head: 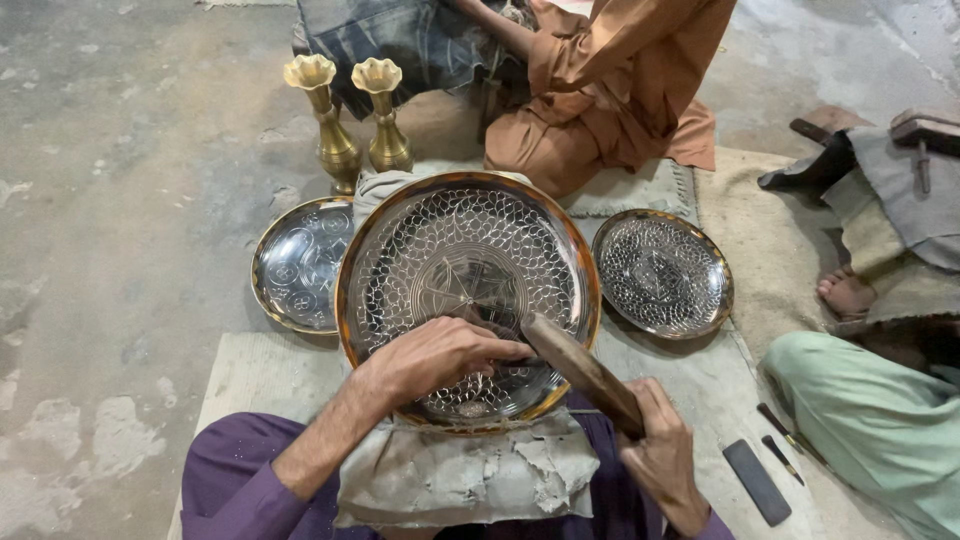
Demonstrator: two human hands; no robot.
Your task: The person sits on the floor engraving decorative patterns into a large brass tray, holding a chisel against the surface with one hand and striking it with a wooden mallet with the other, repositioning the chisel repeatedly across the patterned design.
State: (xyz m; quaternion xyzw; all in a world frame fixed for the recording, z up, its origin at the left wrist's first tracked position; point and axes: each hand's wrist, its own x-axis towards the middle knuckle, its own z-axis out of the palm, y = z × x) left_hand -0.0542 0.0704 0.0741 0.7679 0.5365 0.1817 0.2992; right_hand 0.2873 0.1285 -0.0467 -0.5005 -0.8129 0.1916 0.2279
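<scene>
The big engraved metal plate (467,260) rests tilted on a worn grey cloth pad (460,475) across the person's lap, its face turned up toward the camera. The left hand (435,358) lies on the lower part of the plate with fingers curled shut, pinching what looks like a small tool against the surface (the tool itself is mostly hidden under the fingers, so I cannot tell its shape). The right hand (660,455) is wrapped closed around the handle of a wooden hammer (585,372), whose head hangs just above the left hand's fingertips.

The plate looks like stiff, thin sheet metal with a polished, slippery face and a raised brass-coloured rim; I judge it fairly light for its width, but easy to dent or scratch. The rim seems the safest place to hold it, with the pad underneath keeping it from sliding.

Two smaller engraved plates lie flat on the floor, one (298,262) to the left and one (662,272) to the right, just beside the big one. Two brass vases (355,125) stand upright behind. Other seated people are near, apart from the working hands; a dark flat stone (757,482) lies at the lower right
</scene>
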